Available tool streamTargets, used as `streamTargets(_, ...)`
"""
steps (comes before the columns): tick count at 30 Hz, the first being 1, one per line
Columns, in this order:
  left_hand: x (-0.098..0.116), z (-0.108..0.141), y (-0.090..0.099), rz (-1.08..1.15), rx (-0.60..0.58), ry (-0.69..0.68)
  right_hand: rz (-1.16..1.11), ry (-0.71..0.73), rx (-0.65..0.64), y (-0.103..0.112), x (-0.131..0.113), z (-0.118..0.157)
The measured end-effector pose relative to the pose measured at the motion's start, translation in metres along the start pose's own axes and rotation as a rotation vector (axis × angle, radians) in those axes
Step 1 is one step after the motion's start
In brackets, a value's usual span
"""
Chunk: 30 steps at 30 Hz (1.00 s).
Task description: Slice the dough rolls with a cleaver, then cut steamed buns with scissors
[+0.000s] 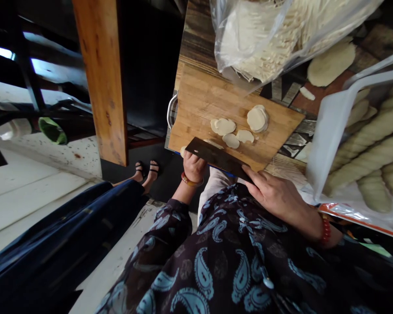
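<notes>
My right hand [277, 189] is closed on the near end of a dark-bladed cleaver [221, 158], whose blade lies across the front edge of the wooden cutting board [196, 104]. My left hand [194, 167] has its fingers curled at the blade's other end, on a pale piece of vegetable [182, 151]; most of that piece is hidden by the hand and blade. Thin pale round slices [223, 126] lie scattered on the board beyond the blade. A small stack of slices [257, 118] sits further right.
A clear bag of enoki mushrooms [265, 39] lies behind the board. At right stands a white plastic container [329, 131] of long, ridged pale vegetables [373, 148]. A large pale slice [332, 63] rests between them. Another person's sandalled feet [147, 170] are at left, near a wooden post [101, 78].
</notes>
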<state>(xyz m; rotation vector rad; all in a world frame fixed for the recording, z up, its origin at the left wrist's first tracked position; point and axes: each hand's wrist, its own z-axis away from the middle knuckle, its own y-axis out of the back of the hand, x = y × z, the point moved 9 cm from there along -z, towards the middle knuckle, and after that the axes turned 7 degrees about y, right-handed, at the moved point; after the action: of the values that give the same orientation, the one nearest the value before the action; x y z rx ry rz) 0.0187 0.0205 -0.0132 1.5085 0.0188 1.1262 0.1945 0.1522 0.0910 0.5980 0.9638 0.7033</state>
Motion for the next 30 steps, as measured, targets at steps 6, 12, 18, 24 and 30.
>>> streamTargets(6,-0.001,0.004,-0.001,-0.007,0.032,-0.018,-0.002,0.002,-0.008,0.003,-0.001,0.000)
streamTargets(12,-0.004,0.005,-0.002,-0.018,0.028,0.002,0.007,0.003,0.002,0.006,-0.002,0.000)
streamTargets(18,0.000,0.003,-0.001,-0.056,0.021,-0.005,-0.004,-0.002,0.001,0.004,0.000,-0.001)
streamTargets(24,0.010,0.002,0.004,-0.117,0.058,-0.076,-0.019,-0.002,-0.028,-0.001,0.000,-0.002)
streamTargets(30,0.012,0.001,0.007,-0.098,0.047,-0.067,-0.016,0.011,-0.055,-0.003,-0.001,-0.005)
